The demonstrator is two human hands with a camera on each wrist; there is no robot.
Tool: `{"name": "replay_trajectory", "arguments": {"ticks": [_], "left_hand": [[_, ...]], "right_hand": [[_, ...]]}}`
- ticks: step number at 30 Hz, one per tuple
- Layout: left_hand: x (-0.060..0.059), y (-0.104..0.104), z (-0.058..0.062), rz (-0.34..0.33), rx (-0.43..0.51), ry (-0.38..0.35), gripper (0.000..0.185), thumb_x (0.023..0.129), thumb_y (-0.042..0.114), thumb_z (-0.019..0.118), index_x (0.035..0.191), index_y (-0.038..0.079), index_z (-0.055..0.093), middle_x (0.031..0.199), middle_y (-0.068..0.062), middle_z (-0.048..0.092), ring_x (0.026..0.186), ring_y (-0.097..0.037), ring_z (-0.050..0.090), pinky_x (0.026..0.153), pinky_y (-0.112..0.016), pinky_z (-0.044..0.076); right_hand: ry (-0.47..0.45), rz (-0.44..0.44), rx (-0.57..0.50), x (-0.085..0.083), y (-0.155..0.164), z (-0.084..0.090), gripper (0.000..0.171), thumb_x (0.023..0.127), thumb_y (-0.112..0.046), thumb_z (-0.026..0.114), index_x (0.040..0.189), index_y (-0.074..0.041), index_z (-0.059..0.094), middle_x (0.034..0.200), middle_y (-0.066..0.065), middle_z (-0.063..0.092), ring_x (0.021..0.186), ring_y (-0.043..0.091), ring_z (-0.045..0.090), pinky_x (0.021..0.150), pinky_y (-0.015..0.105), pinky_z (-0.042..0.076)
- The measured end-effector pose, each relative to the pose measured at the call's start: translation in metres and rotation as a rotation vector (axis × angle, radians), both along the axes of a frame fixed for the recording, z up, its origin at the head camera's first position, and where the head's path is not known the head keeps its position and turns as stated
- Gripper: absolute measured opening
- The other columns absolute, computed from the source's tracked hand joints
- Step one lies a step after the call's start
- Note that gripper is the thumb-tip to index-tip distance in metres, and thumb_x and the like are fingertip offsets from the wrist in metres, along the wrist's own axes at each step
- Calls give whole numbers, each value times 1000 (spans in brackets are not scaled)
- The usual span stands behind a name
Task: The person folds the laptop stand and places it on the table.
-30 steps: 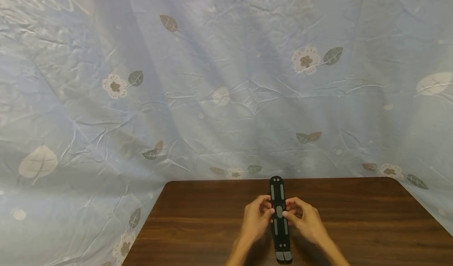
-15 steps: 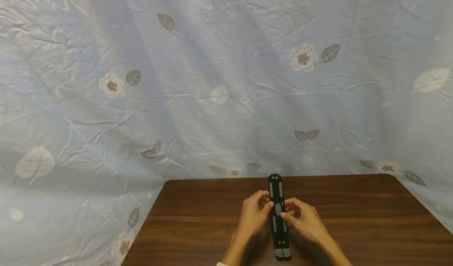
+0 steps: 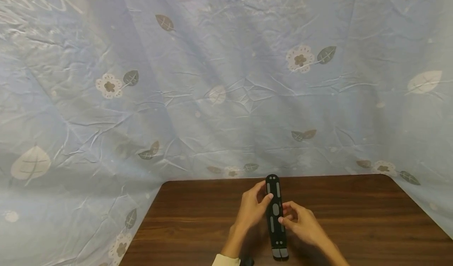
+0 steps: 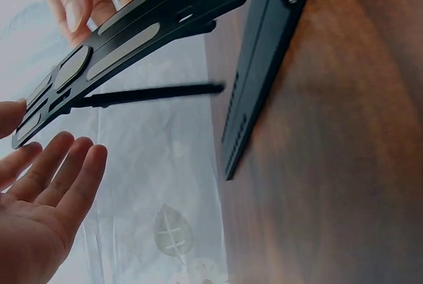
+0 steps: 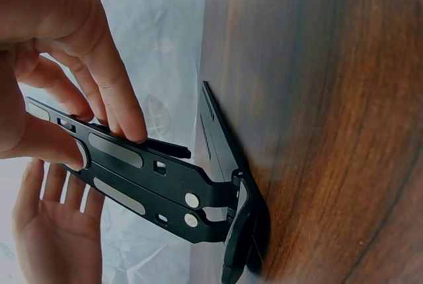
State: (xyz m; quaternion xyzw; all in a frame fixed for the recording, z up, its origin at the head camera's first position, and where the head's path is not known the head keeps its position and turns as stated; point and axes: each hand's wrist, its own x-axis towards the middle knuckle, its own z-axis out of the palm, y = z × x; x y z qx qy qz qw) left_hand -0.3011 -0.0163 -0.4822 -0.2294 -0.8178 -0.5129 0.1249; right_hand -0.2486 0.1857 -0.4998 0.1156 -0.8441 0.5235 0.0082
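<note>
A black folding laptop stand (image 3: pixel 275 209) with grey pads stands on the brown table, its narrow upper arms raised and tilted. In the left wrist view a thin support bar (image 4: pixel 158 94) hangs at an angle below the upper arms, its tip apart from the base (image 4: pixel 254 79) on the table. My left hand (image 3: pixel 250 207) holds the far part of the stand, thumb on top and fingers at the side and below. Nearer me, my right hand (image 3: pixel 302 223) pinches the right edge between thumb and fingers, as the right wrist view also shows.
The wooden table (image 3: pixel 354 211) has rounded far corners. Behind it and along the left hangs a pale blue cloth (image 3: pixel 212 132) printed with leaves and flowers. A small dark object (image 3: pixel 249 261) shows beside my left sleeve (image 3: pixel 226 260) at the bottom edge.
My left hand has slid farther along the stand toward its far end. My right hand has shifted slightly nearer me along the right edge. The stand stays raised.
</note>
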Motion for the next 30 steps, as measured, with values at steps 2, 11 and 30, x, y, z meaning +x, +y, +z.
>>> {"name": "replay_trajectory", "arguments": {"ticks": [2,11,30], "left_hand": [[-3,0,1,-9,2,6,46,105,19,71,149,7,62,129,-13,77,122,-27,73,103,-43,62],[-11,0,8,-40,-13,69,53,107,21,69,156,7,55,148,-15,68,132,-30,69,104,-39,62],[-30,5,19,-130,-81,95,53,107,30,69,157,16,56,151,-10,66,136,-28,66,112,-46,57]], "right_hand": [[-5,3,4,2,0,-1,47,97,-19,81,134,4,63,119,17,74,98,23,77,75,29,65],[-20,26,75,7,-1,-5,55,96,-24,82,138,5,60,119,13,75,97,19,75,77,33,65],[-184,114,19,25,6,-19,61,94,-18,83,137,16,56,116,21,71,94,23,75,71,37,67]]}}
